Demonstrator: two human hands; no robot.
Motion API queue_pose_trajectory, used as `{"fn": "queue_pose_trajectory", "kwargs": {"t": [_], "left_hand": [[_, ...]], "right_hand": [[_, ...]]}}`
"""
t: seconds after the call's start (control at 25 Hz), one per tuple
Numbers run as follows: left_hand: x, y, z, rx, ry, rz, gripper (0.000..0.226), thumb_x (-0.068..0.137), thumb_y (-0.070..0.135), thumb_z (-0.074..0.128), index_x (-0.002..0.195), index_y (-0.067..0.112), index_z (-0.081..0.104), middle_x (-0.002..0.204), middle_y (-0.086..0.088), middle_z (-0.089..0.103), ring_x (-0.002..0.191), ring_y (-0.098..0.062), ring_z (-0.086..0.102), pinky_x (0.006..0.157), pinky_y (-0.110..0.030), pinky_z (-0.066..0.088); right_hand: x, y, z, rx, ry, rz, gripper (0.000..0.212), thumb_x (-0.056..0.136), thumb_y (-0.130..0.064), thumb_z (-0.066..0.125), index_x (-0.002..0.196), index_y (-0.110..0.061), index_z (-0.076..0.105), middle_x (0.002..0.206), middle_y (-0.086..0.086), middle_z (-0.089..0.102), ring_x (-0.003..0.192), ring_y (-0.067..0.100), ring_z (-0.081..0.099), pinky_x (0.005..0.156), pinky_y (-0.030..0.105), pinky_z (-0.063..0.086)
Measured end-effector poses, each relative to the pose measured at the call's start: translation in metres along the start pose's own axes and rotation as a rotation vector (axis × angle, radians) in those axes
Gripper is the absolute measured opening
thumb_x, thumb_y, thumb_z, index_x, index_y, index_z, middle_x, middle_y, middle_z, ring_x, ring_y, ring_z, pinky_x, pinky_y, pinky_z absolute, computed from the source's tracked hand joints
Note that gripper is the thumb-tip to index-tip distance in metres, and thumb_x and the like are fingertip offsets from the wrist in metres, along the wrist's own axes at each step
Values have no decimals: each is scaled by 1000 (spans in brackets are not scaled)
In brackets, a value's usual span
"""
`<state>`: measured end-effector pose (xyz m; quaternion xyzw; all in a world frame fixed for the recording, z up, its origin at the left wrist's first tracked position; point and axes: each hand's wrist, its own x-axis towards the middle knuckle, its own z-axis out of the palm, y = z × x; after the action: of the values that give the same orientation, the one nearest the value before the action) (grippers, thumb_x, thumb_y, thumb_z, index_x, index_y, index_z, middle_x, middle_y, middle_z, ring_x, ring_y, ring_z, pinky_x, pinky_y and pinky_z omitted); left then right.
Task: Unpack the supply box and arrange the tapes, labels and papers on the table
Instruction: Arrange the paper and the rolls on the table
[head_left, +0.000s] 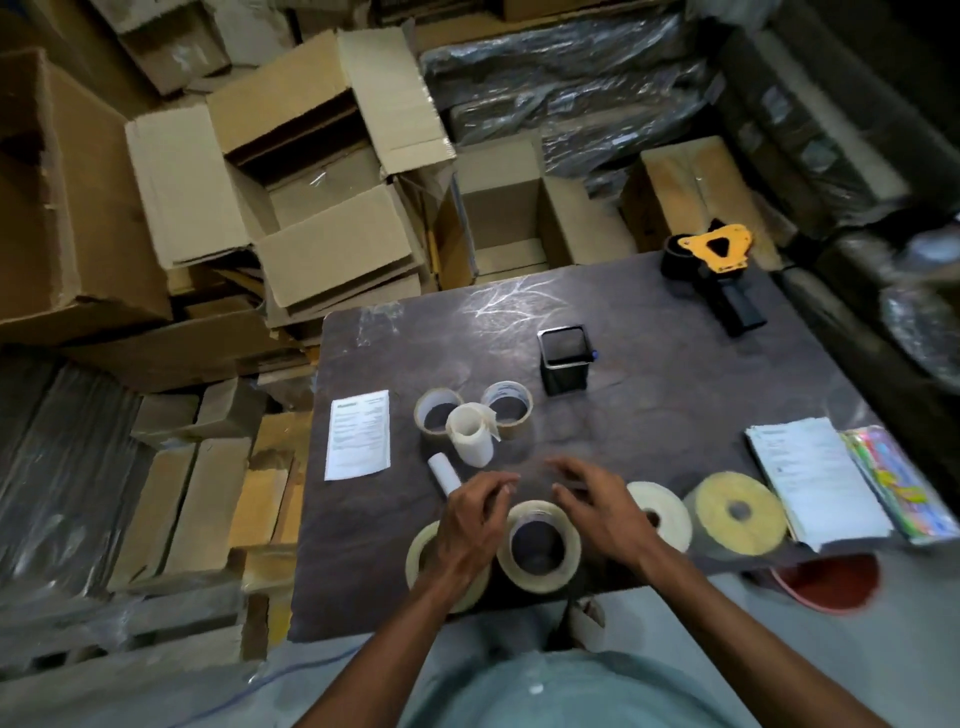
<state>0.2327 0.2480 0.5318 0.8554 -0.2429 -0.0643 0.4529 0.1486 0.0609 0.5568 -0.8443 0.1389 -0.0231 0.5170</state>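
A dark counter (649, 441) stands among open cardboard boxes (322, 171). Left hand (470, 525) and right hand (597, 506) hover with relaxed, spread fingers, holding nothing, over a tape roll (540, 545) at 6 o'clock; papers (815, 480) at 3 o'clock.

Between the left hand (470, 525) and right hand (597, 512) a glossy clear-plastic tape roll (538, 545); beneath them a dark table (649, 415), scuffed, faintly shiny; right of the right hand two matt paper label rolls (740, 514); far beyond, rough brown cardboard boxes (322, 171)
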Motion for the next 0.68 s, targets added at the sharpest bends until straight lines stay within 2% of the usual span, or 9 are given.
{"fn": "queue_pose_trajectory", "kwargs": {"t": [0.12,0.2,0.28,0.4,0.52,0.6,0.68], "left_hand": [[-1,14,20,-7,-108,72,22,93,15,58,107,19,73,105,8,73,96,-4,66,87,-33,54],[-2,27,36,-48,-197,108,21,94,17,58,108,21,73,106,9,72,97,-2,65,88,-31,54],[-1,38,43,-78,-214,125,20,94,18,59,107,23,73,106,11,72,97,-2,65,87,-30,54],[-6,49,61,-111,-263,193,18,95,18,58,105,23,72,104,11,71,97,-3,66,84,-33,55],[-6,54,76,-98,-290,164,19,95,22,57,110,27,68,109,13,67,100,-4,63,82,-38,56],[-7,58,85,-88,-328,119,28,94,30,59,121,29,60,120,13,60,109,-5,60,88,-39,54],[-13,64,94,-56,-380,71,52,89,41,65,137,31,47,134,13,49,122,-4,52,100,-34,50]], "right_hand": [[-20,9,-20,-2,106,89,31,95,-18,60,125,-28,61,122,-9,67,110,3,63,93,16,50],[-35,15,-34,-13,224,143,32,95,-18,61,125,-28,62,119,-8,68,109,7,64,94,24,52],[-37,16,-45,-25,264,149,31,94,-19,61,125,-24,63,117,-5,69,109,8,64,94,29,53],[-55,26,-66,0,337,202,31,94,-18,61,125,-20,64,115,-4,68,109,8,63,92,24,52],[-66,42,-87,-3,379,213,30,92,-14,63,122,-18,65,111,-4,69,107,10,65,92,26,54],[-70,53,-102,-60,382,194,29,90,-16,63,119,-21,66,108,-6,70,103,8,66,89,26,55],[-71,66,-118,-170,355,144,27,88,-21,63,115,-22,67,104,-4,69,97,11,65,86,28,53]]}}
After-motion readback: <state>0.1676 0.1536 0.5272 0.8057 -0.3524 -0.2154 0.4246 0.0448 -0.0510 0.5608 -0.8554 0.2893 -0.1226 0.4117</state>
